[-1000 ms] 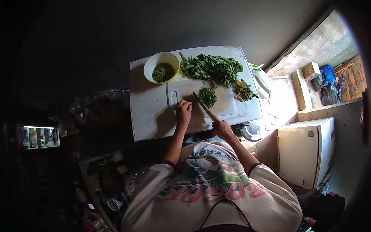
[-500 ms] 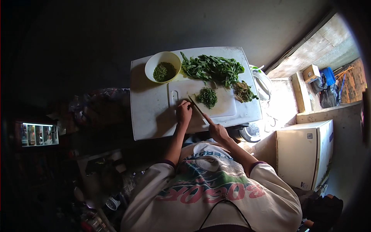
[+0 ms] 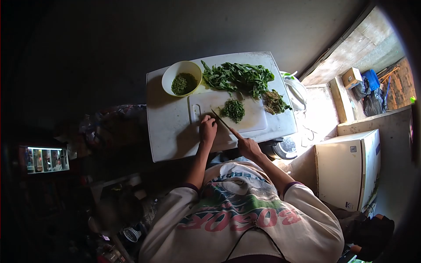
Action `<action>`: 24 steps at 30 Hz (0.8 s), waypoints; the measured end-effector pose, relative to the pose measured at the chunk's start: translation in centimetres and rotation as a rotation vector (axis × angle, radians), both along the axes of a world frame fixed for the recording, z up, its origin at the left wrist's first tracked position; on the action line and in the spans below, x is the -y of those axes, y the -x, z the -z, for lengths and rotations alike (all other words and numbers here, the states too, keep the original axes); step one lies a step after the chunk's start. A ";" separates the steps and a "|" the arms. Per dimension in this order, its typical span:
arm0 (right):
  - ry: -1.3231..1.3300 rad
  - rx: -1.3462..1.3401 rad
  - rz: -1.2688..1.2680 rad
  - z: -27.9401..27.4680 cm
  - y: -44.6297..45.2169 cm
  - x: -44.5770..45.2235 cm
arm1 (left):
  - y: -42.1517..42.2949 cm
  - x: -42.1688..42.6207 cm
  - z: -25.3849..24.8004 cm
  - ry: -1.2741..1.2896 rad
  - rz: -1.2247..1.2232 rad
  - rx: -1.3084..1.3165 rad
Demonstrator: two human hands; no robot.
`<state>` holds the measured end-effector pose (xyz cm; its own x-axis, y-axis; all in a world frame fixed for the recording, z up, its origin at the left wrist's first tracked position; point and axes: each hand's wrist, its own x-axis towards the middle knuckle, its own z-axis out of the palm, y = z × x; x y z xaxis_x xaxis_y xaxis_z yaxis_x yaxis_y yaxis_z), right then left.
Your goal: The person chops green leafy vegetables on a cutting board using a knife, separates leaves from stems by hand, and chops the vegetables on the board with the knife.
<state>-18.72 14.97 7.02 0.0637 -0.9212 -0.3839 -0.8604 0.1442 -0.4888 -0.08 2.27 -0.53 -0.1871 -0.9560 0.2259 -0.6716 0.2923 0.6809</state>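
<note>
My right hand (image 3: 248,147) is wrapped round the handle of a kitchen knife (image 3: 222,122), its blade slanting up and left across a white cutting board (image 3: 255,120). Just left of the blade, my left hand (image 3: 208,128) rests on the board's near left part with its fingers curled in; whatever they hold is hidden. A small heap of chopped greens (image 3: 233,111) lies right of the blade. Behind the board is a pile of whole leafy greens (image 3: 241,78). Finely cut greens (image 3: 184,83) fill the bottom of a pale yellow-green bowl (image 3: 166,78).
The board sits on a white table (image 3: 169,142). Wilted trimmings (image 3: 275,103) lie at its right side. A dark wall rises behind the table. To the right stand a white fridge (image 3: 337,173) and a bright doorway with a cardboard box (image 3: 351,78) and black bags (image 3: 374,104).
Both hands and the knife keep nearly the same place on the board. The whole view has shifted slightly; the heaps look unchanged.
</note>
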 end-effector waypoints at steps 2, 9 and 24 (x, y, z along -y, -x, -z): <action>0.001 -0.003 0.035 -0.5 0.4 -0.8 | 0.0 0.3 0.0 -0.014 -0.004 -0.063; -0.008 0.025 0.017 -2.6 0.9 -1.2 | -0.1 0.2 0.1 0.025 -0.042 -0.091; 0.121 0.060 0.008 1.4 -1.5 1.4 | 0.1 0.0 -0.5 0.032 -0.034 -0.049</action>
<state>-17.27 13.54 5.58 0.0755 -0.9612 -0.2652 -0.8284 0.0876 -0.5533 -0.17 2.26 -0.03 -0.1424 -0.9539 0.2643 -0.6473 0.2918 0.7041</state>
